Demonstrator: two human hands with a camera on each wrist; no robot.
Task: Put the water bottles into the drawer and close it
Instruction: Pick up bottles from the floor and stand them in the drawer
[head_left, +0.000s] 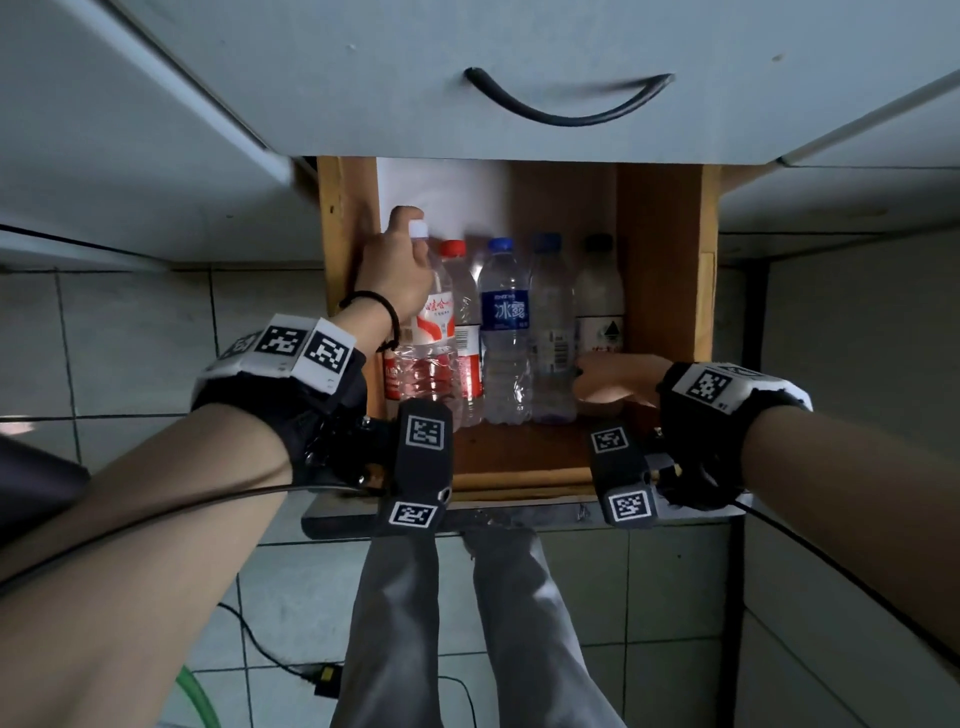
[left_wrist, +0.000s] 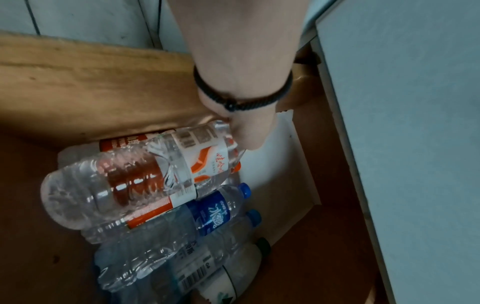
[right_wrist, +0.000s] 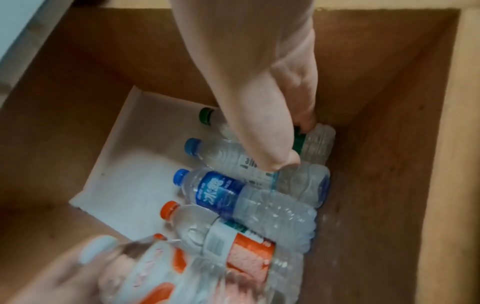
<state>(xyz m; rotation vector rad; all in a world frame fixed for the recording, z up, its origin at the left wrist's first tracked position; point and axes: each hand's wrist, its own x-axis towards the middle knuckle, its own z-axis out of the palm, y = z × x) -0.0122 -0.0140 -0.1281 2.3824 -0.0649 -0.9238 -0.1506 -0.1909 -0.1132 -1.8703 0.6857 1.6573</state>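
An open wooden drawer (head_left: 660, 260) holds several water bottles lying side by side, caps toward the back. My left hand (head_left: 395, 270) grips the neck of a white-capped bottle with a red and white label (head_left: 431, 332), held at the row's left end, over a red-labelled bottle (left_wrist: 124, 142). From the left wrist view the held bottle (left_wrist: 145, 176) lies across the red-capped bottle (head_left: 465, 312). My right hand (head_left: 613, 376) curls round the lower body of the green-capped bottle (right_wrist: 319, 144) at the right end. Between them lie a blue-labelled bottle (head_left: 503, 312) and a blue-capped clear one (head_left: 550, 312).
White paper (head_left: 441, 192) lines the drawer's back part. A shut grey drawer with a black curved handle (head_left: 566, 104) hangs above. The open drawer's front edge (head_left: 519, 514) is near my legs. A black cable (head_left: 260, 649) and a green hose (head_left: 200, 696) lie on the tiled floor.
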